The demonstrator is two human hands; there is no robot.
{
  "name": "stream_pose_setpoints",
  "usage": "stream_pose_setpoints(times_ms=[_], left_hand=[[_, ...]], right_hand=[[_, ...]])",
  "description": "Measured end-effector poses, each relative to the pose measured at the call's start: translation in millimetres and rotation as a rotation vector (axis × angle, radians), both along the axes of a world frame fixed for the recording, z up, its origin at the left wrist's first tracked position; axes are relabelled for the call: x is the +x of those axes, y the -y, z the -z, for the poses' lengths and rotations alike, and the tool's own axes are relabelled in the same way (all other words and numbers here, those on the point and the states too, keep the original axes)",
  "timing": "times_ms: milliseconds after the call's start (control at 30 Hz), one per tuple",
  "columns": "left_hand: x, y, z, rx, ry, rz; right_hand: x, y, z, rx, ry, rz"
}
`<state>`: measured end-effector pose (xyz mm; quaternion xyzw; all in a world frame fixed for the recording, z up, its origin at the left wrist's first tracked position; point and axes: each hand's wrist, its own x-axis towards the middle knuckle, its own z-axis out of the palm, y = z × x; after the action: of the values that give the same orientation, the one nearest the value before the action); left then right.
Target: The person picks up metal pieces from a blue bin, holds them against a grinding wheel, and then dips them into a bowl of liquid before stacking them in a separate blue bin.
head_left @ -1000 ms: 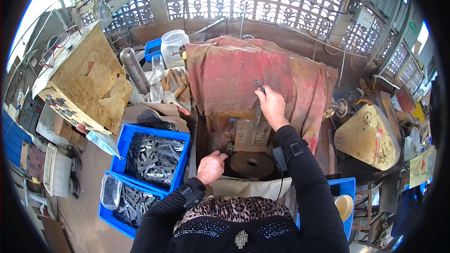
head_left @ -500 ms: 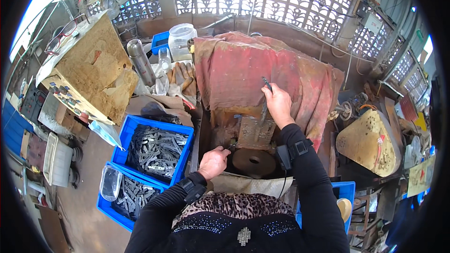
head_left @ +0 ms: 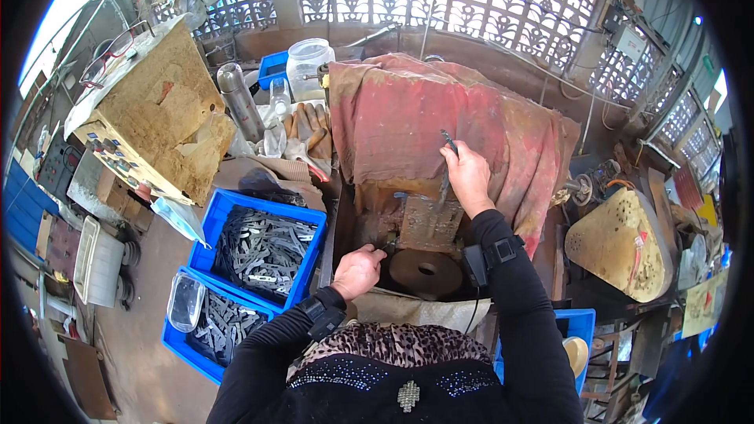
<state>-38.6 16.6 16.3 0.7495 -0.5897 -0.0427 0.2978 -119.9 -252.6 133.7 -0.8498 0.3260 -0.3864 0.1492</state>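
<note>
While the right hand [head_left: 470,180] has its fingers wrapped round a slim dark rod [head_left: 448,140] before a red cloth [head_left: 416,118], the left hand [head_left: 359,271] curls narrowly beside a brown disc [head_left: 426,283], its hold unclear; the rod looks stiff, fairly light, best gripped below its tip.

Left of the left hand [head_left: 358,272], two blue bins [head_left: 309,267] held piled metal strips [head_left: 265,255]; one also held a clear tub [head_left: 185,306].
</note>
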Motion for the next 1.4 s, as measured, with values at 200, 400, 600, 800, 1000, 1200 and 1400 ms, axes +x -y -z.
stream_pose_setpoints(times_ms=[200, 400, 600, 800, 1000, 1200, 1400], left_hand=[[-0.5, 0.4, -0.4, -0.034, 0.007, -0.019], [-1.4, 0.6, -1.3, -0.003, -0.005, -0.014], [-2.1, 0.5, -2.3, -0.001, 0.012, -0.036], [-1.5, 0.8, -1.9, 0.043, 0.011, -0.027], [-0.9, 1.1, 4.0, 0.006, 0.012, -0.036], [-0.2, 0.7, 10.1, 0.038, 0.029, -0.027], [3.1, 0.0, 13.2, -0.050, 0.026, -0.061]], right_hand=[[0.0, 0.2, -0.7, -0.025, 0.002, -0.017], [-1.0, -0.7, -2.2, -0.019, -0.008, -0.014], [-0.6, 1.1, -1.1, -0.068, 0.013, -0.042], [0.5, 3.3, 0.4, -0.083, -0.018, -0.022], [0.1, 3.9, -1.5, -0.123, -0.057, -0.033], [0.7, 1.5, -4.7, -0.053, -0.169, 0.028], [-2.4, -6.4, -20.9, 0.025, -0.231, 0.054]])
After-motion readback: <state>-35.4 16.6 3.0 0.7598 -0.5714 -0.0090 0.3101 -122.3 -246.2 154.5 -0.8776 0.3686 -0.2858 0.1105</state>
